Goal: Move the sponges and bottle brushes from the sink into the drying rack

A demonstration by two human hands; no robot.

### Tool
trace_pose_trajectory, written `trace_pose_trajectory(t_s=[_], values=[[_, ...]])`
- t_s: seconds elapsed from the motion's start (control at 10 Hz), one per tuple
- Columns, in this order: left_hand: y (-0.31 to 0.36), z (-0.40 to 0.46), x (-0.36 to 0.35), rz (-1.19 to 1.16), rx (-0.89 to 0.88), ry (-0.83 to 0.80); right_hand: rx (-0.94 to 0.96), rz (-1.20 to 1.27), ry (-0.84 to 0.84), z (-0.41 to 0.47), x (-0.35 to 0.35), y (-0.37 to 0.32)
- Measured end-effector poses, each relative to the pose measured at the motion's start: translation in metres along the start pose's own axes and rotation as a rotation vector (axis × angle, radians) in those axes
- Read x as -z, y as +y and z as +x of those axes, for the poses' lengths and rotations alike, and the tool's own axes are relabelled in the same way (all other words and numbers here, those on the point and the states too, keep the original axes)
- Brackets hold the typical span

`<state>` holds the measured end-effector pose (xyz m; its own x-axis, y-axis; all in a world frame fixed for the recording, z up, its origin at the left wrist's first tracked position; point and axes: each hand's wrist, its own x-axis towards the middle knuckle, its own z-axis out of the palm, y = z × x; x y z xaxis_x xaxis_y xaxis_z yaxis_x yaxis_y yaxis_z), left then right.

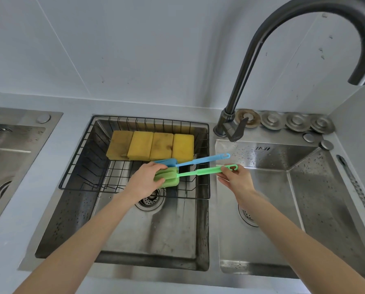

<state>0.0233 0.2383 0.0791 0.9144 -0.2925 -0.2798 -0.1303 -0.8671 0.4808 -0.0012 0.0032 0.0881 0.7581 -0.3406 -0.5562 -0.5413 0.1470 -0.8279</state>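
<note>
A black wire drying rack (75, 166) sits across the back of the middle sink basin. Several yellow sponges (162, 146) stand in a row along its far side. In front of them a blue bottle brush (200, 160) lies in the rack, its handle sticking out over the right rim. I hold a green bottle brush (198, 172) just above the rack's front part. My left hand (144, 181) grips its green sponge head. My right hand (233, 177) pinches the hooked end of its handle over the divider between the basins.
The right sink basin (304, 187) is wet, with a drain at its front left. A tall dark faucet (260, 49) arches over it from behind the divider. Several round metal caps (296, 122) line the back ledge. Another sink (7, 145) lies at the far left.
</note>
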Motion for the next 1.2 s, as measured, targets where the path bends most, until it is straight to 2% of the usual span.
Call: trace_pose_trajectory(t_s=[0.5, 0.7, 1.1, 1.2], values=[[-0.009, 0.002, -0.009, 0.012, 0.045, -0.065, -0.053, -0.148, -0.010, 0.000, 0.003, 0.012], [-0.006, 0.003, -0.010, 0.025, 0.070, -0.086, 0.006, -0.316, 0.031, 0.002, 0.004, 0.014], [0.002, -0.003, -0.005, 0.123, 0.084, -0.099, 0.133, -0.566, -0.006, -0.005, 0.016, 0.007], [0.007, -0.007, -0.006, 0.139, 0.074, -0.068, 0.161, -0.744, -0.042, -0.012, 0.020, 0.003]])
